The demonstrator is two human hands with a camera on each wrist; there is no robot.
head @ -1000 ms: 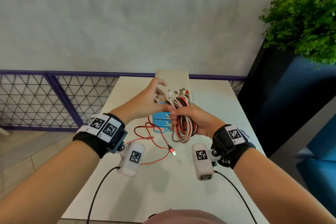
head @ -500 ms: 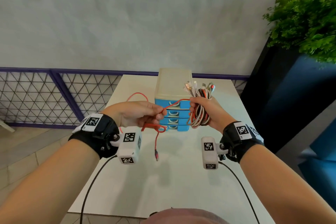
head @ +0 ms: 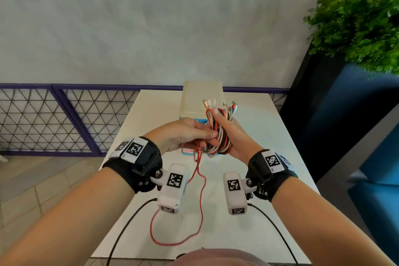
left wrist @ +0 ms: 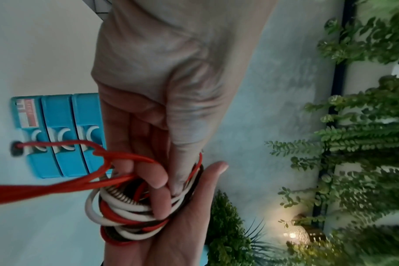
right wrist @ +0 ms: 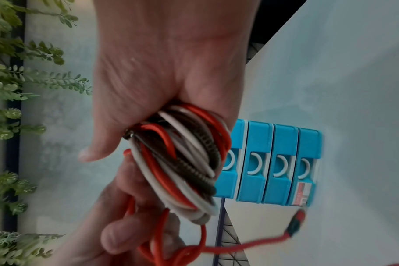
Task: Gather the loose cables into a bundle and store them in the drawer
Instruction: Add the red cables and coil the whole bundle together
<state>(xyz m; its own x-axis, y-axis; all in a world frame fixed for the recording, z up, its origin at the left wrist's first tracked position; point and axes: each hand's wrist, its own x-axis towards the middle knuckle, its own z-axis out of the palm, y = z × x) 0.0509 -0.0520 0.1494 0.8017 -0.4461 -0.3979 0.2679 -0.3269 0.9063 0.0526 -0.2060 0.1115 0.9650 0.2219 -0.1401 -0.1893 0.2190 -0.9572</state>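
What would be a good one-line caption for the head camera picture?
Right hand holds a cable bundle while the left hand feeds in a loose red cable, before a small drawer unit.

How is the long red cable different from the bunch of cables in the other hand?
The red cable hangs loose in a long loop; the cable bundle is coiled tight. The red cable is one colour; the bundle mixes red, white and dark. The left hand pinches the red cable; the right hand grips the bundle.

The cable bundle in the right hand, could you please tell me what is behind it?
Behind the cable bundle stands the blue drawer unit on the table, its drawers shut. The hands and bundle cover most of its front in the head view.
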